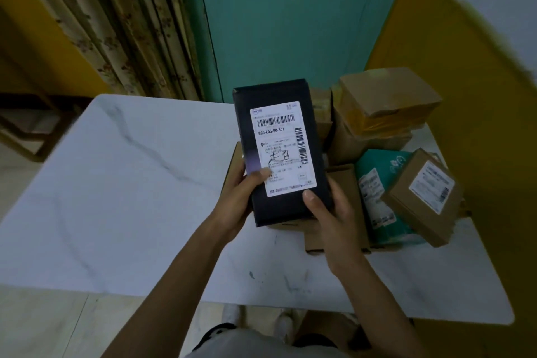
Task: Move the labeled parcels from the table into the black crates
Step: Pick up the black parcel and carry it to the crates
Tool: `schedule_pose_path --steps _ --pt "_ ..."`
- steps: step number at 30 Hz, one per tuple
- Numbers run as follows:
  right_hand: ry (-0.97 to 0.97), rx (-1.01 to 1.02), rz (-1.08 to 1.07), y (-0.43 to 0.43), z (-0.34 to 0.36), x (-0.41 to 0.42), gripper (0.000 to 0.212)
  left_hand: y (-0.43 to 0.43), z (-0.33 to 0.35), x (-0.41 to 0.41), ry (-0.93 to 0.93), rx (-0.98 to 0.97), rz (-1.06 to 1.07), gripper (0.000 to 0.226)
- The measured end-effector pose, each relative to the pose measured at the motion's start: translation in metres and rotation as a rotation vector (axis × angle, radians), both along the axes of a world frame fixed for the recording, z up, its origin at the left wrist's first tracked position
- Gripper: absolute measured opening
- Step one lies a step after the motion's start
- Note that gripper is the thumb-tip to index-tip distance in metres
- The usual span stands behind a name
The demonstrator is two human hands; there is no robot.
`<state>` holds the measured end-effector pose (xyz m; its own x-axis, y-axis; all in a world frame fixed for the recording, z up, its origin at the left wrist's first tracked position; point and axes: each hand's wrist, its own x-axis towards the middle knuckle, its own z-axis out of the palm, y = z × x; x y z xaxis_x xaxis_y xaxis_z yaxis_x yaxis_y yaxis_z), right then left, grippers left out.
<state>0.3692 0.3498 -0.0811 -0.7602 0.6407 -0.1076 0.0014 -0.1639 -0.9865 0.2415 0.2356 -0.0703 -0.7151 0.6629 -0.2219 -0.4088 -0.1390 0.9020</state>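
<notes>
Hands grip a dark labeled box (279, 151) at frame centre, lifted above the worktop (116, 197): left hand (241, 197) on its lower left edge, right hand (328, 212) on its lower right. Pickup looks done; carrying comes next, though no black crate is visible. Remaining parcels (389, 136) sit clustered at right.
</notes>
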Motion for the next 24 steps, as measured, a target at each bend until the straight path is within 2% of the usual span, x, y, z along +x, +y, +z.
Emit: schedule_pose_path --steps 3,7,11,16,20,24 --pt "0.031 -0.037 -0.121 -0.010 -0.002 -0.009 0.052 0.002 0.001 -0.003 0.075 -0.039 0.071 0.055" --pt "0.128 -0.168 -0.172 -0.009 0.005 -0.019 0.061 -0.004 -0.001 -0.003 0.194 -0.092 0.024 0.051" --pt "0.247 -0.202 -0.087 0.002 0.024 -0.031 0.065 -0.007 0.002 -0.010 0.213 -0.077 0.014 0.052" --pt "0.384 -0.274 0.002 0.019 0.047 -0.048 0.068 0.002 0.031 -0.033 0.351 -0.019 0.026 0.050" --pt "0.420 -0.249 0.000 0.024 0.058 -0.054 0.070 0.005 0.041 -0.041 0.365 0.018 0.025 0.053" --pt "0.429 -0.242 -0.008 0.022 0.056 -0.056 0.063 0.003 0.041 -0.042 0.359 0.022 0.025 0.055"
